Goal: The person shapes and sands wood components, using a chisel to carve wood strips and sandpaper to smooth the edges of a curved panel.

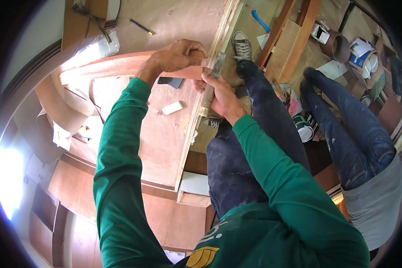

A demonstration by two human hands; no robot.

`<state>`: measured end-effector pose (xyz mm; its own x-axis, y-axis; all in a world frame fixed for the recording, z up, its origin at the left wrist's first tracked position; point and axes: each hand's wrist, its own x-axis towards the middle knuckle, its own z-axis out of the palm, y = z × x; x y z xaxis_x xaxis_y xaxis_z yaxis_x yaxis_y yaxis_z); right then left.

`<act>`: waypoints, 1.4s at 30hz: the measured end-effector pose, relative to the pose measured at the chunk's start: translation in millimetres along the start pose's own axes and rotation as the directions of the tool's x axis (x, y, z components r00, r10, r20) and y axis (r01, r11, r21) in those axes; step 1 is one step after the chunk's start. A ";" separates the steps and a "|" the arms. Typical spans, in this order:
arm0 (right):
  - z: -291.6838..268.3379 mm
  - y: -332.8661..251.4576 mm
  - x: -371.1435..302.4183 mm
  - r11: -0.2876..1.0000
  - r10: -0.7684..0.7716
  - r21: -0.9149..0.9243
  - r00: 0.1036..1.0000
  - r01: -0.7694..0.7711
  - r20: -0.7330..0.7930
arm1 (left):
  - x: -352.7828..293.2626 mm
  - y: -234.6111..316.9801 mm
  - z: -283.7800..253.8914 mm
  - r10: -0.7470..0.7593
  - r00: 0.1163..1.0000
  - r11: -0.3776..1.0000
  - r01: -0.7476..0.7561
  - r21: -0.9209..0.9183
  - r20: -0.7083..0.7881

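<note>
Workpiece: long, narrow wooden board [116,64], reddish, smooth-faced, in the upper left of the frame. Long axis runs nearly level across the picture, one end to the left, the other pointing right to the counter's edge at upper centre. Outline looks gently bowed; lens bends edges, so true straightness uncertain.

Left hand [178,56]: fingers curled, lying over the board near its right end; cannot tell whether it pinches anything. Right hand [221,94]: closed on the board's right end, thumb near the top, fingers below.

Counter [158,138]: pale plywood, flat grain, rough layered edge. On it, below the board: dark grey flat sheet [170,82], partly covered, and white rectangular block [172,107]. Above the board: slim dark pencil [141,27], yellowish at one end, lying obliquely.
</note>
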<state>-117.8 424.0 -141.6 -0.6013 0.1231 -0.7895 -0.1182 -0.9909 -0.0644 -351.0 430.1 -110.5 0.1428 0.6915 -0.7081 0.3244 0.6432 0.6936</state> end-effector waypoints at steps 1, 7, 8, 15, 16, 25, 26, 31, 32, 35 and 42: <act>0.7 -1.6 0.5 1.000 0.004 -0.003 0.999 -0.004 -0.042 | 2.6 -1.1 0.6 0.005 1.000 1.000 -0.005 0.011 0.004; -18.7 -9.1 1.6 0.996 -0.058 -0.074 0.979 0.044 -0.198 | 41.5 -19.8 27.0 0.018 0.990 0.999 -0.012 0.048 -0.139; -22.3 -9.0 0.7 0.995 -0.042 -0.094 0.974 0.021 -0.222 | 46.1 -23.3 28.8 -0.001 0.990 1.000 0.004 0.022 -0.143; -39.3 -28.2 -4.5 0.986 -0.024 -0.166 0.959 -0.024 -0.282 | 67.0 -32.6 34.9 0.002 0.983 0.997 0.011 0.071 -0.185; -39.6 -33.8 -6.4 0.985 -0.028 -0.173 0.958 -0.023 -0.286 | 70.3 -34.6 34.7 0.017 0.982 0.999 -0.007 0.053 -0.186; -49.4 -77.6 -33.6 0.974 -0.009 -0.218 0.951 -0.062 -0.310 | 56.5 -56.1 39.4 0.380 0.817 0.818 -0.079 0.569 -0.433; -50.8 -86.3 -38.9 0.966 -0.002 -0.249 0.953 -0.076 -0.302 | 48.8 -67.9 39.5 0.340 0.843 0.822 -0.052 0.567 -0.416; -58.1 -115.3 -64.8 0.935 -0.120 -0.353 0.971 0.040 -0.207 | 29.0 -80.5 51.6 0.111 0.946 0.914 0.024 0.406 -0.305; -51.1 -114.4 -65.6 0.906 -0.124 -0.423 0.967 0.018 -0.224 | 25.4 -98.7 61.4 0.305 0.913 0.769 -0.068 0.636 -0.271; -63.1 -99.4 -63.4 0.819 -0.217 -0.573 0.927 0.002 -0.307 | 47.3 -87.0 92.2 0.270 0.962 0.565 -0.135 0.814 -0.029; -68.5 -124.0 -84.0 0.715 -0.521 -0.684 0.762 0.144 -0.384 | 41.9 13.3 83.1 0.123 0.972 0.844 0.004 0.536 -0.201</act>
<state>1.5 532.8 -109.1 -0.0934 0.5892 -0.8025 0.3690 -0.7282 -0.5776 -263.0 440.3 -142.0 -0.0088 0.8173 -0.5762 0.7759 0.3690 0.5116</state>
